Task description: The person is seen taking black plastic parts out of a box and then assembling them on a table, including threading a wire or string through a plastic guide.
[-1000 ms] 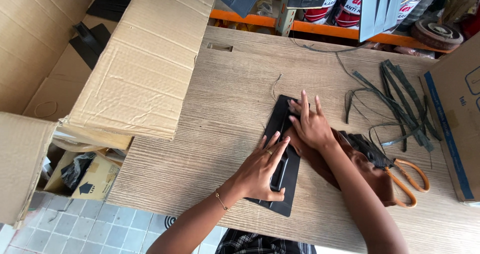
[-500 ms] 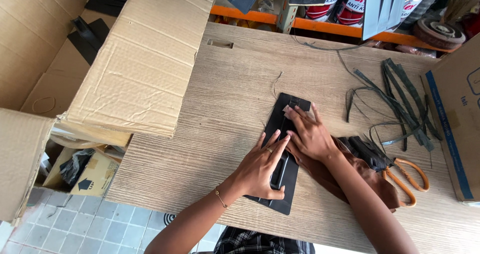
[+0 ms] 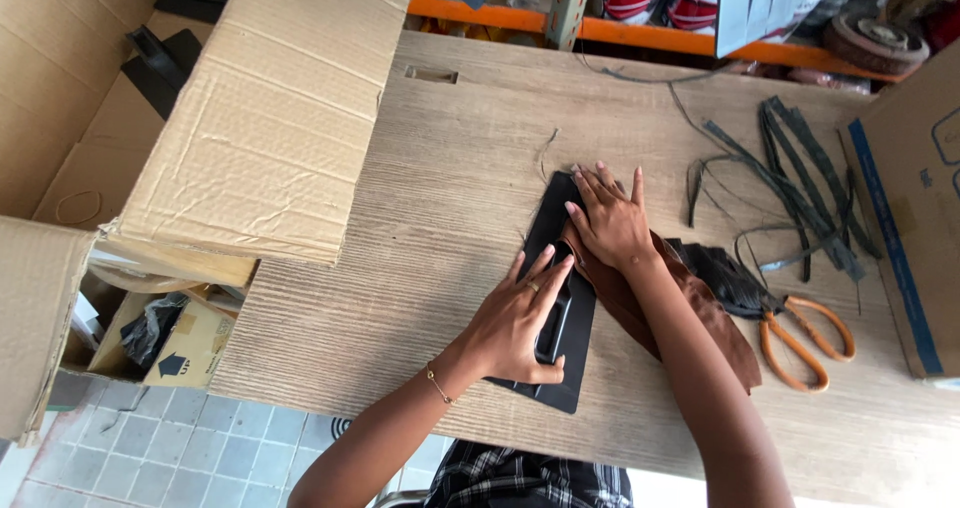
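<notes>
The left hand (image 3: 515, 323) lies flat, fingers spread, on the near end of a black rectangular panel (image 3: 568, 383) on the wooden worktop (image 3: 420, 238); the right hand (image 3: 610, 223), also open-palmed, presses on its far end, where a brown leather piece (image 3: 700, 313) runs back under the right forearm. Neither hand grips anything. The step in hand looks like pressing and smoothing the material flat against the panel; the next move would call for steady, even pressure so nothing slips. Beyond the right hand lie orange-handled scissors (image 3: 805, 338) and dark trimmed strips (image 3: 790, 168); past the left hand stands a cardboard box (image 3: 270, 118).
</notes>
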